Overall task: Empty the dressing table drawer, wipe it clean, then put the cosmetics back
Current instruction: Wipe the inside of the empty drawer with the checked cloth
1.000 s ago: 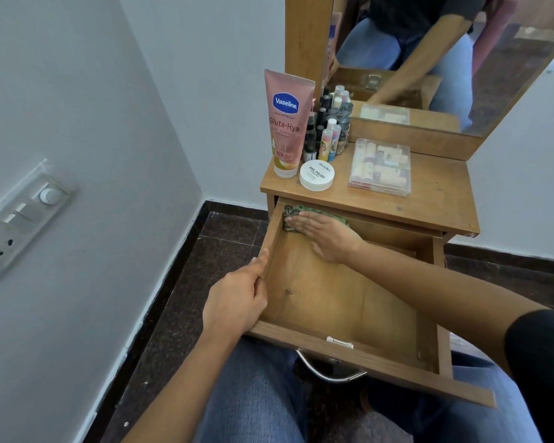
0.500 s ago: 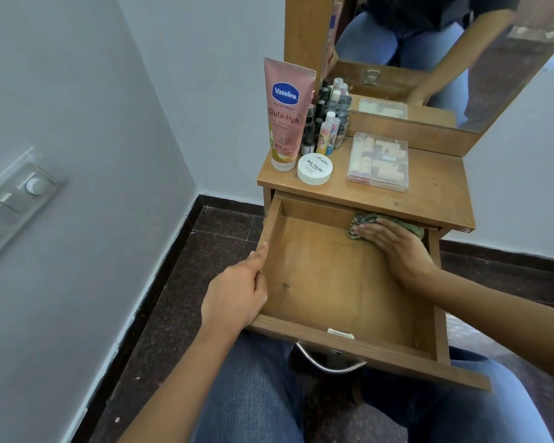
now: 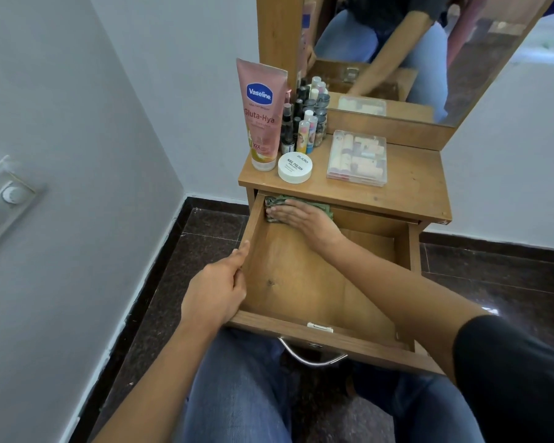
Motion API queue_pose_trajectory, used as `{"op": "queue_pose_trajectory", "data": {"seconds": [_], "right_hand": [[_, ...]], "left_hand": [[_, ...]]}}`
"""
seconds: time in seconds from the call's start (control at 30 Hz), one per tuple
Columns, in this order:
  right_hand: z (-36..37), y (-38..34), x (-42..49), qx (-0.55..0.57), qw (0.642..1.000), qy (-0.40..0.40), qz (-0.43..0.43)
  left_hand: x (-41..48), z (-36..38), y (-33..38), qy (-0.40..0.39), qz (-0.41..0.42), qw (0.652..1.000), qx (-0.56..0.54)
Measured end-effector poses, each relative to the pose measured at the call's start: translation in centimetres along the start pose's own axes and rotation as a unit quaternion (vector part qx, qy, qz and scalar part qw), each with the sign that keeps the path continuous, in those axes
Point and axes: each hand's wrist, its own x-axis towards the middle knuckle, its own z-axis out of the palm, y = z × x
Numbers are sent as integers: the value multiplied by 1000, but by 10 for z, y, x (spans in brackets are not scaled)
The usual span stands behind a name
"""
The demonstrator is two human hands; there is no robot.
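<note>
The wooden drawer [image 3: 304, 282] is pulled out over my lap, with only the cloth inside it. My right hand [image 3: 301, 220] lies flat, fingers straight, pressing a green cloth [image 3: 277, 201] against the drawer's far left corner. My left hand [image 3: 218, 289] grips the drawer's left side wall, thumb along the rim. On the tabletop [image 3: 413, 183] stand a pink Vaseline tube [image 3: 261, 113], a white round nail-polish-remover tub [image 3: 295, 167], a cluster of small bottles [image 3: 307, 119] and a clear plastic box of lipsticks [image 3: 357, 158].
A mirror [image 3: 413, 49] rises behind the table and reflects my arm and knees. The wall [image 3: 61, 219] with a switch plate [image 3: 4, 199] is close on the left. Dark tiled floor [image 3: 205, 231] surrounds the table. A metal handle [image 3: 311, 356] hangs on the drawer front.
My right hand has slid the cloth from the drawer's far right back to its far left corner. My left hand has kept its grip on the side wall.
</note>
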Motion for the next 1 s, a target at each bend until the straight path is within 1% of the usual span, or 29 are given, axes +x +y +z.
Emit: {"op": "queue_pose_trajectory", "data": {"seconds": [0.1,0.23,0.37,0.47,0.53,0.63,0.67,0.73,0.8,0.87,0.9,0.93,1.0], "right_hand": [[2,4,-17,10,1000,-18,17],[22,1,-53,22,997,-48,64],[42,-12,-92,98,977,-132,134],[52,-19,-111,159,960,-181,142],[55,-19,-112,168,959,-183,137],[59,-17,-100,192,967,-133,106],[60,-14,-93,187,973,-104,82],[59,-10,-80,134,989,-49,26],[53,-5,-64,132,991,-33,-12],[45,-2,-49,168,985,1,-32],[42,-1,-42,206,977,27,-36],[39,1,-37,257,964,58,-39],[34,4,-29,325,941,91,-39]], "left_hand": [[-1,-1,2,2,-2,1000,4],[-4,-2,5,-2,-10,1000,13],[-5,-2,6,0,-9,1000,10],[-6,-2,6,1,-12,1000,2],[-8,-1,4,0,-12,1000,-1],[-10,-1,4,-1,-14,1000,-3],[-10,-1,3,1,-15,1000,-5],[-10,-1,4,6,-17,1000,-7],[-10,-2,5,4,-17,1000,-4],[-11,-2,5,4,-17,1000,-5],[-11,-3,5,3,-17,1000,-4],[-11,-3,5,2,-17,1000,-4],[-11,-3,4,-1,-21,1000,-4]]}}
